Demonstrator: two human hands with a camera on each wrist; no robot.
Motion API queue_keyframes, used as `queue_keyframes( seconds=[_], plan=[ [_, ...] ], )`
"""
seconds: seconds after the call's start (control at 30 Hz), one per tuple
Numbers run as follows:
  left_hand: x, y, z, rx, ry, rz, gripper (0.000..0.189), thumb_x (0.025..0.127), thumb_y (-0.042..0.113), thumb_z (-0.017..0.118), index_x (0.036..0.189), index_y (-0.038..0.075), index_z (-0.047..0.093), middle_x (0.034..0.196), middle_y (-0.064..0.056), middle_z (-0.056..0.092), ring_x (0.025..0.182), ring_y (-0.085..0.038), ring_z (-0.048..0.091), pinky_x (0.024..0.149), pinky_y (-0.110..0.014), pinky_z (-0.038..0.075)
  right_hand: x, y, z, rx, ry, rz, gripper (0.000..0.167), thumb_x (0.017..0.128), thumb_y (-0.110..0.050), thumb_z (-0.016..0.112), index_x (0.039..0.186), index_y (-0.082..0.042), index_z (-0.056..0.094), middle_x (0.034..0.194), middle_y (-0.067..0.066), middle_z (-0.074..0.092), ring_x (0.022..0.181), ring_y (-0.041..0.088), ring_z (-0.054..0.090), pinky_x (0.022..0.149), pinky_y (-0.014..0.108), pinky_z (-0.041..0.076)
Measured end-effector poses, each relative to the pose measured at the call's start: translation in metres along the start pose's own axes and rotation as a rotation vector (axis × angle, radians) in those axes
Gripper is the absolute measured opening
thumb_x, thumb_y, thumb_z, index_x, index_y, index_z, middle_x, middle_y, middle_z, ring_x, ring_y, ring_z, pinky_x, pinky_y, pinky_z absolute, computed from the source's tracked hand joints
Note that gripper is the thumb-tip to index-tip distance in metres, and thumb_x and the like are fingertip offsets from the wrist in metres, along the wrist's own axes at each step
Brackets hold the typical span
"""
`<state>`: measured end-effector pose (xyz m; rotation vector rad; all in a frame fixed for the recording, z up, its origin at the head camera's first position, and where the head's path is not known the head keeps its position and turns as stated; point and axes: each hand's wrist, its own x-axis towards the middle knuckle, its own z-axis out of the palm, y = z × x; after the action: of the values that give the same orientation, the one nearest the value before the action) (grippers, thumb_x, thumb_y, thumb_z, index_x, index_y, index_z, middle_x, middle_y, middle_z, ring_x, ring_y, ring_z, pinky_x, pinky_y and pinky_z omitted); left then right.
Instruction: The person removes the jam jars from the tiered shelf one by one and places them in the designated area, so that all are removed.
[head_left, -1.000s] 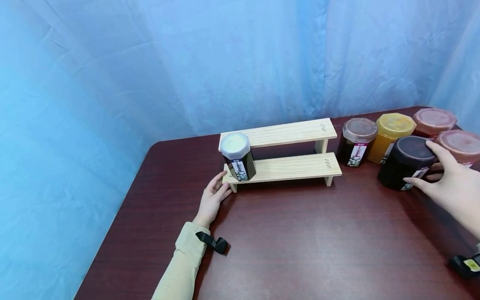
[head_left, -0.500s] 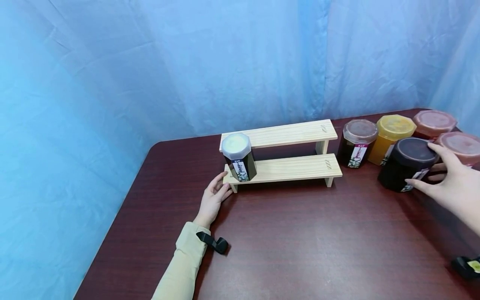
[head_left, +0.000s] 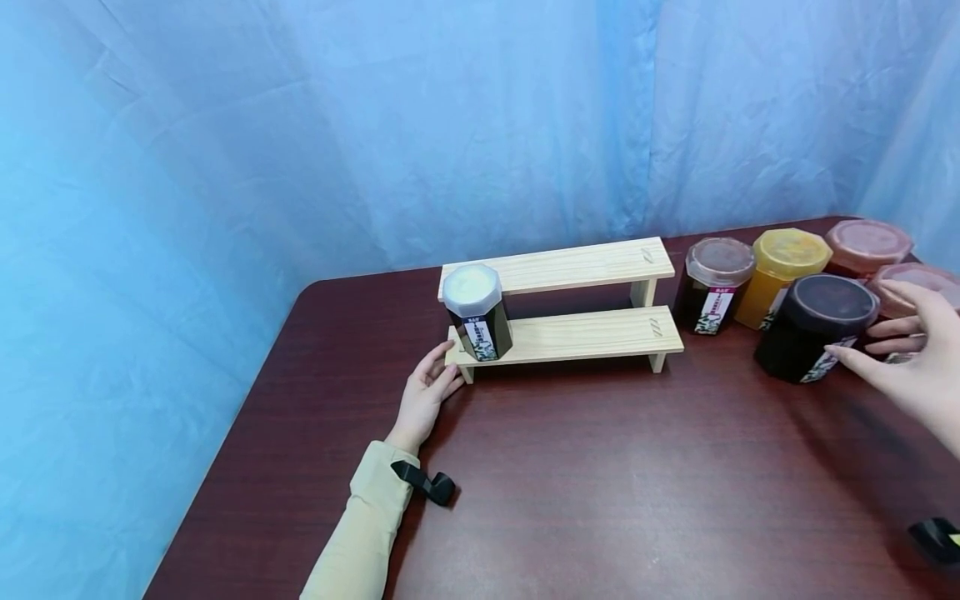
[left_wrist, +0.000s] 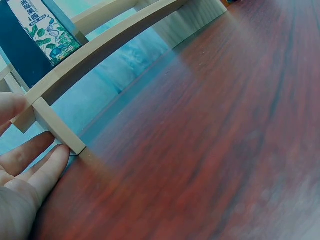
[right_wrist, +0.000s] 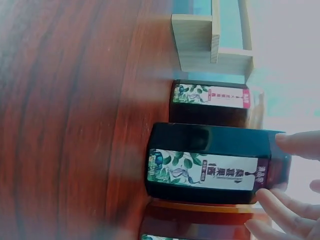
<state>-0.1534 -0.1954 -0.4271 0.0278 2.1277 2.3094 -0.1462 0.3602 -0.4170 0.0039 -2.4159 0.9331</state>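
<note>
A two-step wooden shelf stands on the table, a dark jam jar with a pale lid upright at the left end of its lower board. The left hand touches that end; in the left wrist view its fingers lie by the board's corner and the leg. At the right, the right hand is spread beside a black hexagonal jam jar, which stands upright. Its thumb is by the label and its other fingers are by the far side. Contact with the jar cannot be told for certain.
Behind the black jar stand a dark jar with a pink-topped label, a yellow-lidded jar and a red-lidded jar. Another red-lidded jar is partly hidden by the right hand. A blue curtain hangs behind the table.
The right hand has drawn slightly right, its index finger coming off the black jar's lid edge. The jar has hardly moved. The left hand stays at the shelf's end.
</note>
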Motion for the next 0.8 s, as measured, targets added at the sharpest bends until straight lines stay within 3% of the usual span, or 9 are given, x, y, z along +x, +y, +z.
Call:
queue_keyframes(
  seconds=[0.1,0.13,0.23,0.33,0.37,0.43,0.57,0.6,0.8],
  plan=[
    [0.000,0.000,0.000,-0.004,-0.001,0.001,0.045,0.097,0.000,0.047,0.141,0.002,0.040,0.129,-0.024,0.050,0.103,-0.010,0.059,0.088,-0.027,0.051,-0.007,-0.036,-0.006,0.018,-0.032,0.003,0.089,0.069,0.002,0.080,0.145,-0.020,0.037,0.087,-0.004,0.053,0.066,-0.026,0.038,0.051,-0.001,0.035],
    [0.001,0.000,0.000,-0.007,-0.002,0.002,0.045,0.097,0.000,0.047,0.141,0.002,0.040,0.129,-0.025,0.050,0.103,-0.010,0.059,0.089,-0.027,0.051,-0.009,-0.051,-0.007,0.026,-0.031,0.012,0.088,0.068,0.004,0.080,0.144,-0.015,0.038,0.085,-0.003,0.055,0.065,-0.026,0.038,0.051,-0.001,0.035],
    [0.001,-0.001,0.000,-0.001,0.000,0.008,0.045,0.097,0.001,0.048,0.141,0.001,0.040,0.128,-0.023,0.051,0.103,-0.010,0.059,0.089,-0.028,0.051,-0.014,-0.089,-0.010,-0.001,-0.077,0.000,0.081,0.068,0.002,0.080,0.138,0.000,0.040,0.085,0.026,0.059,0.062,-0.030,0.035,0.053,-0.003,0.032],
    [0.001,-0.002,0.000,0.004,0.001,0.012,0.045,0.097,0.002,0.048,0.141,0.001,0.041,0.122,-0.018,0.054,0.102,-0.009,0.059,0.088,-0.028,0.052,-0.018,-0.111,-0.010,-0.100,-0.103,-0.016,0.075,0.067,-0.006,0.083,0.132,0.000,0.045,0.084,0.025,0.065,0.060,-0.034,0.030,0.053,0.001,0.028],
    [0.000,-0.002,0.000,0.004,0.002,0.012,0.045,0.097,0.002,0.048,0.141,0.001,0.041,0.120,-0.016,0.055,0.101,-0.009,0.059,0.088,-0.028,0.052,-0.019,-0.115,-0.010,-0.126,-0.127,-0.029,0.074,0.068,-0.008,0.082,0.131,0.001,0.045,0.089,0.032,0.063,0.061,-0.035,0.028,0.060,0.005,0.035],
    [0.001,-0.002,0.000,-0.005,0.003,0.011,0.044,0.097,0.002,0.049,0.140,0.001,0.041,0.117,-0.012,0.056,0.101,-0.009,0.060,0.088,-0.028,0.052,-0.020,-0.120,-0.007,-0.151,-0.152,-0.034,0.072,0.068,-0.013,0.083,0.130,-0.001,0.047,0.090,0.030,0.065,0.060,-0.035,0.027,0.059,0.010,0.037],
    [0.000,-0.001,0.000,0.000,0.006,0.009,0.044,0.097,0.001,0.048,0.141,0.001,0.041,0.117,-0.012,0.056,0.101,-0.009,0.059,0.087,-0.027,0.052,-0.020,-0.124,0.001,-0.134,-0.195,-0.047,0.070,0.070,-0.019,0.083,0.128,-0.002,0.048,0.090,0.027,0.067,0.063,-0.034,0.029,0.060,0.014,0.039],
    [0.000,-0.001,0.000,-0.005,0.009,0.005,0.045,0.096,0.000,0.048,0.140,0.002,0.042,0.117,-0.013,0.055,0.101,-0.009,0.060,0.087,-0.027,0.051,-0.020,-0.124,0.003,-0.136,-0.202,-0.052,0.069,0.070,-0.021,0.083,0.128,-0.002,0.049,0.089,0.026,0.067,0.063,-0.033,0.030,0.053,0.012,0.034],
    [0.000,0.000,0.000,0.004,0.004,0.011,0.045,0.097,0.000,0.048,0.141,0.002,0.041,0.123,-0.019,0.053,0.103,-0.010,0.059,0.087,-0.026,0.051,-0.019,-0.129,0.015,-0.124,-0.231,-0.070,0.064,0.072,-0.023,0.081,0.125,-0.005,0.051,0.088,0.020,0.069,0.064,-0.032,0.033,0.057,0.016,0.034]
  ],
)
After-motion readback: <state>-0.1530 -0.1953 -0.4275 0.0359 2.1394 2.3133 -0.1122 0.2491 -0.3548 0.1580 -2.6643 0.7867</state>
